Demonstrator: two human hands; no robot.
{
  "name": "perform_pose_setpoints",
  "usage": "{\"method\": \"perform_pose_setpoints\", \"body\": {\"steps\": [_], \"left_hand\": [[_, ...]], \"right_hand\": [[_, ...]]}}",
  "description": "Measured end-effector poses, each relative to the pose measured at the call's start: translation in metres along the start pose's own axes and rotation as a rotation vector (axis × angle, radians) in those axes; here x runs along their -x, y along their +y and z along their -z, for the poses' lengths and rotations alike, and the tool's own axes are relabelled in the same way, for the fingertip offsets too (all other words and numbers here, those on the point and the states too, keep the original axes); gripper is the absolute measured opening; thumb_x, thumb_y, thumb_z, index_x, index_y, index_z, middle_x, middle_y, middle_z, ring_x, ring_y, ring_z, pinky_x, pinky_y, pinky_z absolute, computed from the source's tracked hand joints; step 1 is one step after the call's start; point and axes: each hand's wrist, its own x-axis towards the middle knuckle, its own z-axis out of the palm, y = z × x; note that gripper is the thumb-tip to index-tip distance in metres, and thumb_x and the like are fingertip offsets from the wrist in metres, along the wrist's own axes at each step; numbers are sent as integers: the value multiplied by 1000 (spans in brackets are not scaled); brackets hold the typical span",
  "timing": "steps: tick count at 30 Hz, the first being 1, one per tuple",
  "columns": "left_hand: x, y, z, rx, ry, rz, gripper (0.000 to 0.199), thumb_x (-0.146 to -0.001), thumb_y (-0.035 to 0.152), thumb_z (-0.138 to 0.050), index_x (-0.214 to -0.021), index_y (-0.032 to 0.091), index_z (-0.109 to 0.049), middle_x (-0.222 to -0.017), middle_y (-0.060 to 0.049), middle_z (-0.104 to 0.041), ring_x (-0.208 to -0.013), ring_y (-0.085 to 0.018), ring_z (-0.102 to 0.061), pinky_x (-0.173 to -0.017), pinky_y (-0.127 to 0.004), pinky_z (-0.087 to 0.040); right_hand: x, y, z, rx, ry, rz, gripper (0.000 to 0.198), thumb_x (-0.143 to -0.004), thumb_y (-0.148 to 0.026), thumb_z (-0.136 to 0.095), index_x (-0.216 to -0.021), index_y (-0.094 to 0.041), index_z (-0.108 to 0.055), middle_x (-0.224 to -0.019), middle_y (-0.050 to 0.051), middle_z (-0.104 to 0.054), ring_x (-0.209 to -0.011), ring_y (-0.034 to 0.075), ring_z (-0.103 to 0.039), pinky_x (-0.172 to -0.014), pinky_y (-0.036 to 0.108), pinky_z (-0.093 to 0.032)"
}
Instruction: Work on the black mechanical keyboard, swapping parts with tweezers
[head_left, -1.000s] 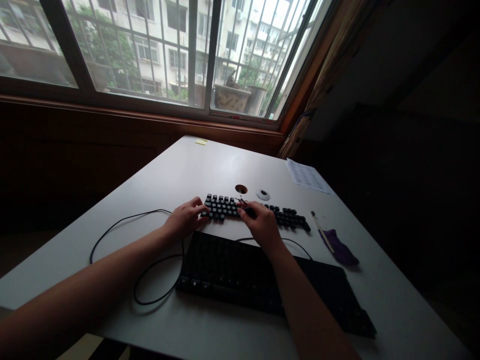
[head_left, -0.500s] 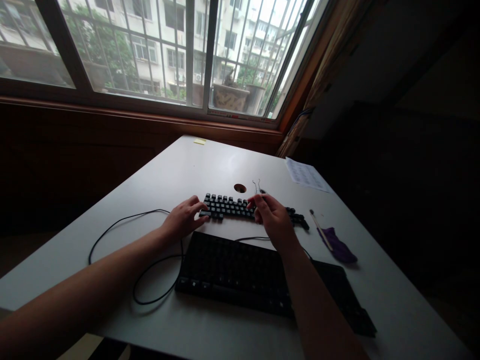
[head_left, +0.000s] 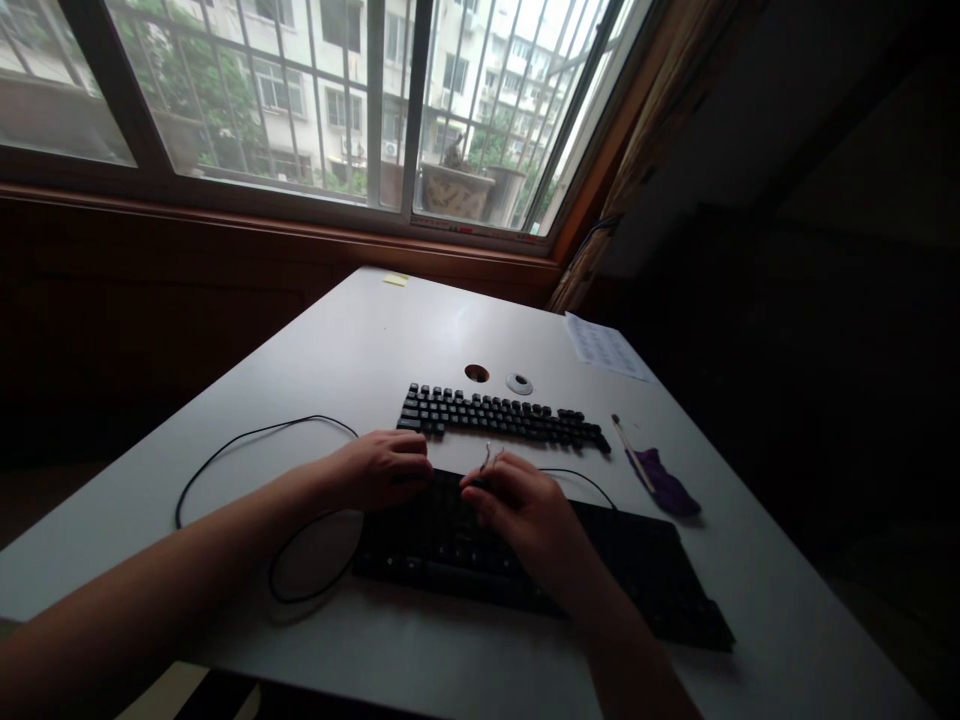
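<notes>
A black keyboard (head_left: 637, 565) lies on the white table, its keys mostly too dark to make out. Over its upper left part is my left hand (head_left: 390, 465), fingers curled together; whatever they hold is hidden. My right hand (head_left: 521, 500) is closed round a wire keycap puller (head_left: 489, 456), whose two thin prongs point up and away above the keyboard's upper middle. Just beyond the keyboard, loose black keycaps (head_left: 487, 412) stand in rows laid out like a keyboard.
Behind the keycaps are a cable hole (head_left: 476, 373) and a grey ring (head_left: 519, 384). A brush (head_left: 634, 455) rests on a purple cloth (head_left: 673, 492) at the right. The black cable (head_left: 247, 437) loops at the left. Papers (head_left: 604, 345) and a yellow note (head_left: 396, 280) lie farther back.
My left hand has come back from the left end of the keycap rows to the keyboard. My right hand has moved nearer and left with the keycap puller, uncovering keycaps and the grey ring.
</notes>
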Motion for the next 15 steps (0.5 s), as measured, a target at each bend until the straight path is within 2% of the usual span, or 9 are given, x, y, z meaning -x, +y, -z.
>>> {"method": "perform_pose_setpoints", "body": {"steps": [2,6,12,15], "left_hand": [[0,2,-2,-7,-36,-14,15,-93,30,-59,-104,23,-68,-93,-5,-62,-78,-17,-59,-73,-27,-48],[1,2,-3,-31,-71,-7,16,-93,30,-59,-104,24,-68,-98,-6,-62,-79,-17,-59,-75,-28,-49],[0,1,-2,-86,-111,-18,17,-93,30,-56,-104,24,-68,-99,-6,-61,-80,-17,-59,-76,-29,-49],[0,2,-2,-102,-122,-21,18,-94,31,-55,-104,24,-68,-99,-6,-60,-80,-18,-58,-75,-29,-49]], "right_hand": [[10,4,-13,-8,-18,-12,7,-91,-27,-66,-90,-22,-72,-86,2,-63,-76,16,-61,-68,28,-47],[22,10,-30,-54,-2,-45,7,-90,-26,-66,-90,-23,-72,-85,2,-62,-72,16,-62,-63,28,-48],[29,14,-42,62,-17,44,8,-89,-22,-67,-82,-23,-69,-83,2,-62,-75,18,-60,-68,29,-47],[31,21,-46,107,24,62,8,-89,-21,-66,-81,-22,-68,-81,2,-63,-73,18,-60,-67,29,-46]]}}
